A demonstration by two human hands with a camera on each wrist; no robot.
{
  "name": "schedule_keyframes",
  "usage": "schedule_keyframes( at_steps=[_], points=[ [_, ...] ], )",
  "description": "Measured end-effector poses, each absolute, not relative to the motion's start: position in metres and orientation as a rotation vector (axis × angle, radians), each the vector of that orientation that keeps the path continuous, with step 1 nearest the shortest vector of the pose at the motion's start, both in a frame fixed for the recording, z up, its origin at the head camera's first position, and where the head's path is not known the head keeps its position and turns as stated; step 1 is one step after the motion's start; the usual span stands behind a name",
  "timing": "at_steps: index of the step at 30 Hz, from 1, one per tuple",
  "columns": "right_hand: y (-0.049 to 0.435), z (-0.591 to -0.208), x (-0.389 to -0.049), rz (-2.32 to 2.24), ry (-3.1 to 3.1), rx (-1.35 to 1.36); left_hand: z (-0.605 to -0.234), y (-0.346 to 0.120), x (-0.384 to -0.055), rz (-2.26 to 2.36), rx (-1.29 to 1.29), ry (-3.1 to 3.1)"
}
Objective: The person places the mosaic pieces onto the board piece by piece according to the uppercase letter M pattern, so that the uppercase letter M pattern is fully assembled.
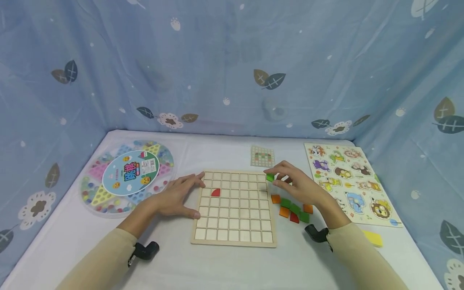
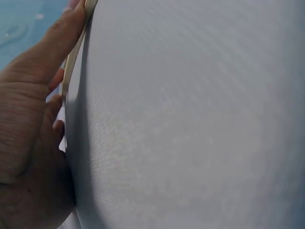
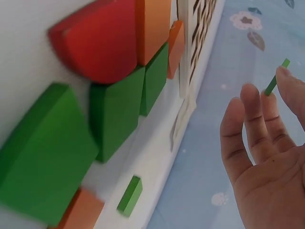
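Observation:
A wooden grid board lies flat on the table, with one red quarter-round tile in a cell at its upper left. My left hand rests along the board's left edge, thumb and fingers spread and touching the rim. Beyond the board's right edge, my right hand pinches a thin green tile between thumb and fingers, over the upper right corner. Below that hand lie loose tiles: several green tiles, orange tiles and a red tile. One separate green tile lies apart from the pile.
A small pattern card lies behind the board. At left sits a round marble game box. An animal puzzle board lies at right, with a yellow block near its front corner. A blue patterned curtain surrounds the table.

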State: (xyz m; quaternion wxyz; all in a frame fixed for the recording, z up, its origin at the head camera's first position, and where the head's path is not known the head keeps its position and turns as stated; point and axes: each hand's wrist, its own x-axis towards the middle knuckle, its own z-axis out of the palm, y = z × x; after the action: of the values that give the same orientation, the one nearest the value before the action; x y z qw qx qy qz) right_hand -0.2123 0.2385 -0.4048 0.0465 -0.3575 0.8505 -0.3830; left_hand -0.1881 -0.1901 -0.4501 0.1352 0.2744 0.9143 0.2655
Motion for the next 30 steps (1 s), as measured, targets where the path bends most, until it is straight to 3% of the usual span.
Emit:
schedule_keyframes(
  at_steps=[30],
  points=[
    [0.189,-0.392,-0.222,-1.119,2.506,-1.13,-0.449,-0.193,-0.187,0.795,0.828,2.659]
  ],
)
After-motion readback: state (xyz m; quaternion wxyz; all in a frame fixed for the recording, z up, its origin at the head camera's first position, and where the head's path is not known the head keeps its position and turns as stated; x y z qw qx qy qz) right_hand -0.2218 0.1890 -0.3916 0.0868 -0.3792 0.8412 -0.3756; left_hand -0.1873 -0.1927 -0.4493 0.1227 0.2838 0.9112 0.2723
